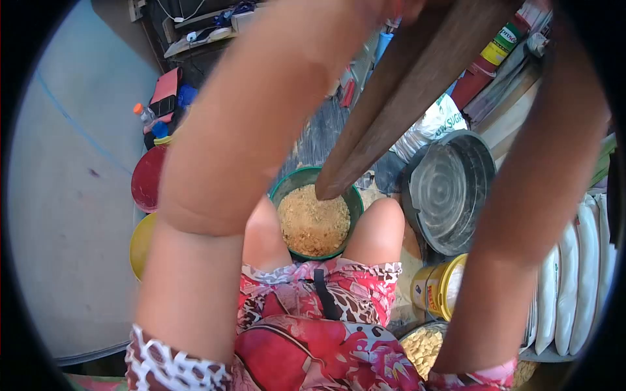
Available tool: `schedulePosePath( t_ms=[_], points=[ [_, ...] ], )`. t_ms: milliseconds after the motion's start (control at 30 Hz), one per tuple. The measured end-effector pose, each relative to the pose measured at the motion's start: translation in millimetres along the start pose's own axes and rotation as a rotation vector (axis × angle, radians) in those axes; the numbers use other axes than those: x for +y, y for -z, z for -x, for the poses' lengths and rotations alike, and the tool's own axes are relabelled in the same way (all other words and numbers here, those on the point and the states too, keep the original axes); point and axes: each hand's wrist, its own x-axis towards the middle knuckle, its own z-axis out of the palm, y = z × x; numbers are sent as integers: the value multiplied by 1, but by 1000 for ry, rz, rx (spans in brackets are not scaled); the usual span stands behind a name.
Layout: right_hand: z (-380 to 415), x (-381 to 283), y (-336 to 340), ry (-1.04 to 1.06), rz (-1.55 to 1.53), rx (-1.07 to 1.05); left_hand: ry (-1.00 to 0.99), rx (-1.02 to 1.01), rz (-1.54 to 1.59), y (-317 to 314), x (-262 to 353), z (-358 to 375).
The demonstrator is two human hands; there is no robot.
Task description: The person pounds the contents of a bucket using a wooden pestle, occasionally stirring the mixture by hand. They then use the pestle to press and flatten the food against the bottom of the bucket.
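Observation:
A thick brown wooden pestle [404, 98] slants down from the top edge, its narrow rounded end over a green tub [359, 225]. Inside that tub, between the knees, lies a coarse, crumbly yellowish meal [314, 225]. My left arm is raised across the view. Only a blurred part of my left hand [394, 8] shows at the top edge, closed against the pestle's upper part. My right forearm reaches up on the right side, and its hand is cut off by the frame. Whether the pestle's tip touches the meal is hard to tell.
A large black basin [450, 189] stands right of the tub, with a yellow bucket [440, 287] below it. Pale pieces fill a bowl [422, 348] near my right side. Red [149, 179] and yellow [140, 244] containers stand left. Filled white packs [567, 287] line the right.

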Motion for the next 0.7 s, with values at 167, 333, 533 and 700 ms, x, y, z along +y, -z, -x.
schedulePosePath(
  t_ms=[167, 333, 533, 700],
  points=[
    [264, 67, -94, -429, -323, 75, 1541, 100, 518, -76, 172, 227],
    [454, 73, -115, -786, -676, -370, 1865, -48, 629, -94, 261, 368],
    [449, 71, -104, -702, -678, -501, 1843, -125, 675, -90, 259, 351],
    [438, 64, -101, -725, -705, -440, 1845, -111, 742, -90, 258, 361]
  ],
)
